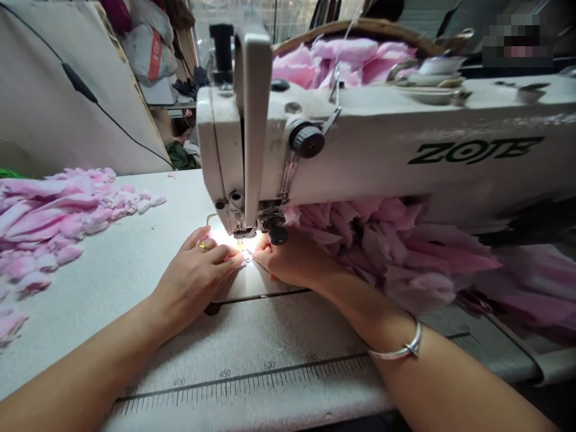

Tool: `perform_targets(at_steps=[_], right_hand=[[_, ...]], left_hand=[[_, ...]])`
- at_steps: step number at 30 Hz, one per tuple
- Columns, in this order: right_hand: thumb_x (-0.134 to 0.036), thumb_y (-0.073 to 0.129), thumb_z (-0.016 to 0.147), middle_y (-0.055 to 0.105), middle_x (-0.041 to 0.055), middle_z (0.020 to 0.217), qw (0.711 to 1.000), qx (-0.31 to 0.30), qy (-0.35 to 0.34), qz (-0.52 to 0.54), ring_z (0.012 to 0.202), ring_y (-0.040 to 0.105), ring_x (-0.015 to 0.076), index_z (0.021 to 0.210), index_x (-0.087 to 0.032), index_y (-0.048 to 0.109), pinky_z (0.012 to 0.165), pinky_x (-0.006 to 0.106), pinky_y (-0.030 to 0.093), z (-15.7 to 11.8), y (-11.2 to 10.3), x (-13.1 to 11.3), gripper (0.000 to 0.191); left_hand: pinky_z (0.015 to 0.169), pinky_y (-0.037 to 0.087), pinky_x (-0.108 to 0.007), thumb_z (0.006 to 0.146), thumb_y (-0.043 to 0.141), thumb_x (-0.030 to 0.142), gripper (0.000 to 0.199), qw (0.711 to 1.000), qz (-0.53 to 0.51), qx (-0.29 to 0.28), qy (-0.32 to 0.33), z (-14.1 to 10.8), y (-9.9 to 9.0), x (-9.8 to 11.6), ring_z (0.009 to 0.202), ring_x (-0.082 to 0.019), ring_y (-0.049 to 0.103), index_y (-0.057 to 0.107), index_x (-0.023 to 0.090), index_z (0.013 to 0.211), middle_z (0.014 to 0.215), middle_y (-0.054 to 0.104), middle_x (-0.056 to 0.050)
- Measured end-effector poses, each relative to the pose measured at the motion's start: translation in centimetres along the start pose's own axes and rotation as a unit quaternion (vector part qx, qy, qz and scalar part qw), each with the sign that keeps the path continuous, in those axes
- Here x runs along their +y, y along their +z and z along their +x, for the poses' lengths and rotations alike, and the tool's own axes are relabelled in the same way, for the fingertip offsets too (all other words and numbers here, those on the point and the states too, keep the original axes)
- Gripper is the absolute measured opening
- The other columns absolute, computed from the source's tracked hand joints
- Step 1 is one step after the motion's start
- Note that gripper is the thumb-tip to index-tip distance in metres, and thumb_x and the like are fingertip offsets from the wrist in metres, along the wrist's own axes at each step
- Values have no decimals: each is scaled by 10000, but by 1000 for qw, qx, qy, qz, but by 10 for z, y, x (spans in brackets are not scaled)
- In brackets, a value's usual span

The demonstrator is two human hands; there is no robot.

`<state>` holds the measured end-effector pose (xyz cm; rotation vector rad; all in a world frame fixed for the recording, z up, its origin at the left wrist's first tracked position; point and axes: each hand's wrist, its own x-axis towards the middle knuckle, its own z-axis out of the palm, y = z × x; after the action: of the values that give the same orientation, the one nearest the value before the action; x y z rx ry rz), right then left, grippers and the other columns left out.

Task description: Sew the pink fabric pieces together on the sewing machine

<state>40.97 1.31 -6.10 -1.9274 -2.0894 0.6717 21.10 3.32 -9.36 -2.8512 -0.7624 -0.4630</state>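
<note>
White sewing table (103, 288) bears loose, fluffy pink fabric scraps (54, 222).

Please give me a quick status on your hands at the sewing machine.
Left hand and right hand close together at the sewing machine's presser foot. Pink fabric bunched beside right hand.

Left: pale partition board (58, 90), black cable (78, 82) across it | Rear: white plastic sack (148, 54) above shelf (173, 105) | Beyond: bright window (279, 18)
</note>
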Motion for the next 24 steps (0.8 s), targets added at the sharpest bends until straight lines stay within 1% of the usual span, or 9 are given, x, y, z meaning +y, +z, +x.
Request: perform_targets(at_steps=[4,6,8,10,13,16,18,20,24], right_hand=[[-230,494,806,684,66,761,999,15,10,-33,633,573,153,863,-167,686,528,256,349,0,2,-3,211],[-233,491,816,692,80,816,998,21,2,-56,654,583,164,890,-160,686,529,264,355,0,3,-5,220],[-235,496,824,693,97,832,996,24,-18,-87,662,589,179,888,-147,683,524,278,352,-1,3,-5,216],[-227,506,827,690,102,798,991,27,-39,-126,645,590,194,871,-137,681,509,292,340,-4,3,-4,201],[-228,490,858,683,91,769,982,52,-67,-167,637,595,204,875,-145,670,500,304,327,-13,1,2,199],[-250,481,888,684,71,876,974,86,-111,-176,697,611,203,924,-176,651,515,303,336,-25,-1,8,189],[-236,499,882,680,55,929,971,78,-141,-177,729,615,199,935,-188,639,531,301,348,-30,-2,9,158],[-218,505,880,680,55,933,969,57,-155,-184,736,619,203,933,-186,632,540,304,357,-32,-3,6,142],[-221,475,900,685,87,871,966,37,-133,-219,688,625,228,957,-168,624,502,309,353,-26,2,-2,168]], left_hand=[[1045,280,-497,974,388,266,271,1000,-4,4,3,2,0,-6,903,-183,565,600,289,1142,1034,668,20],[1041,286,-492,962,420,275,247,1000,-8,7,3,3,1,-9,886,-183,572,618,309,1106,1025,677,28],[1031,305,-473,946,454,264,213,1000,-16,16,0,4,2,-11,862,-174,586,640,300,1044,983,686,27],[1005,338,-453,929,480,243,181,999,-24,28,-9,4,3,-13,841,-168,595,646,270,995,939,688,16],[933,392,-422,909,485,198,160,998,-42,38,-15,5,4,-15,810,-166,582,626,231,978,903,672,-2],[834,437,-366,893,486,180,136,996,-79,43,-29,6,4,-16,784,-162,548,600,215,958,874,641,-9],[780,451,-329,887,492,186,124,992,-105,41,-56,6,4,-15,787,-158,534,590,218,956,864,616,-8],[744,456,-304,887,494,199,117,989,-122,33,-82,7,4,-15,797,-157,531,586,226,954,860,596,-7],[700,455,-288,902,488,248,102,984,-141,26,-103,6,4,-13,784,-151,534,584,226,928,846,578,-8]])
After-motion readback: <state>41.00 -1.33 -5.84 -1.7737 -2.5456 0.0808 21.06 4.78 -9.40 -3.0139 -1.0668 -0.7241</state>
